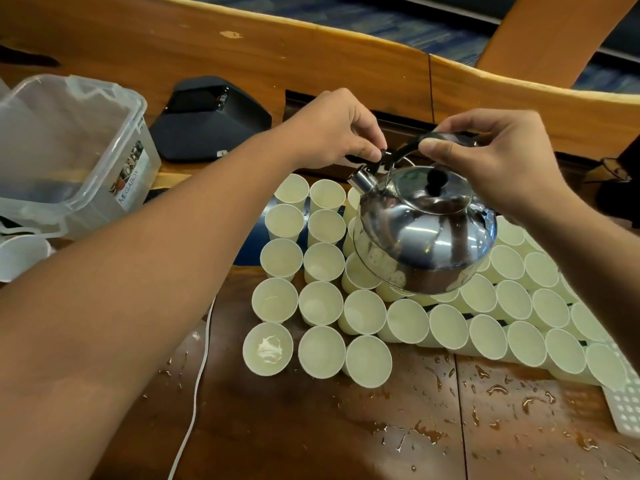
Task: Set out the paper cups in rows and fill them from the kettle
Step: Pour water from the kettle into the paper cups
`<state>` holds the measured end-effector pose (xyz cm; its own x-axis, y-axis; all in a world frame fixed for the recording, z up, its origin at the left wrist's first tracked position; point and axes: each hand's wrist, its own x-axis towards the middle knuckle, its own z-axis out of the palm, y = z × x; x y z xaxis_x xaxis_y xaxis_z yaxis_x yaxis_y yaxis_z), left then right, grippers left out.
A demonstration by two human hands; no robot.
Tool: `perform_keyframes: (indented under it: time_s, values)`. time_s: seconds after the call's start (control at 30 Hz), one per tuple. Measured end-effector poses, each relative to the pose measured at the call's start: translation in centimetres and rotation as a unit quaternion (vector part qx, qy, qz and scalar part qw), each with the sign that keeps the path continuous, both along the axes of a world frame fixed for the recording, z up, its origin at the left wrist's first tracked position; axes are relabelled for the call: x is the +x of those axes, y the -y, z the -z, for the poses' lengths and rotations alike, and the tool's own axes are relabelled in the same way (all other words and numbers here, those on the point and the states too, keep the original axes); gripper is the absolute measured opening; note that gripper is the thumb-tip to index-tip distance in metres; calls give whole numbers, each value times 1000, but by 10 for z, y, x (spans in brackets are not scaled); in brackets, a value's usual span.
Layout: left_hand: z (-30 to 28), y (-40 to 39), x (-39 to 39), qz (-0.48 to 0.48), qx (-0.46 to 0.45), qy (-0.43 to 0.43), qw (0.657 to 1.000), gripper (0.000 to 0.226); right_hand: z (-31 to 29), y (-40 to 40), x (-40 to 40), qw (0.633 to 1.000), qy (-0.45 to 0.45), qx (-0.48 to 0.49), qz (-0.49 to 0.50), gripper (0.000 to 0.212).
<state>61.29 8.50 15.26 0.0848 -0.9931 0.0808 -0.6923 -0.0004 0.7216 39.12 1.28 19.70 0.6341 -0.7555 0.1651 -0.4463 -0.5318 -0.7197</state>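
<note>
Shiny round steel kettle (426, 230) held up over the rows of pale paper cups (322, 303), hanging just below both hands and between them. Right hand (491, 161) curled over the black arched handle (429, 138) from the right, thumb on the near side, fingers wrapped across the top. Left hand (332, 129) reaching in from the left, thumb and fingers pinching the small black lever (372, 161) at the spout end of the handle. Short steel spout (363, 180) directly under the left hand's fingertips, pointing left and away. Black knob of the lid (435, 177) below the right thumb.

Cups standing open-mouthed, touching or nearly so, spread beneath the kettle and out under the right forearm; a glint of water in the nearest cup (267, 348), below the left forearm. Water drops (498, 389) scattered on the dark wooden tabletop (311, 427) nearer than the cups. Clear plastic storage box (69, 150) well left of the left hand; white cable (194, 393) trailing under the left forearm.
</note>
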Motion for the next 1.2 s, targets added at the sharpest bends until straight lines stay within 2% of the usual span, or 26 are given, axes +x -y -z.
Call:
perform_keyframes:
  time_s: [0.1, 0.6, 1.2]
  values:
    - [6, -9, -5, -14, 3, -17, 1000, 14, 3, -8, -3, 1000, -4, -2, -7, 18]
    - [18, -34, -14, -41, 19, -63, 997, 15, 13, -27, -3, 1000, -22, -14, -16, 20]
    - [17, -34, -17, -41, 16, -60, 997, 15, 9, -26, -5, 999, -33, -23, -18, 21]
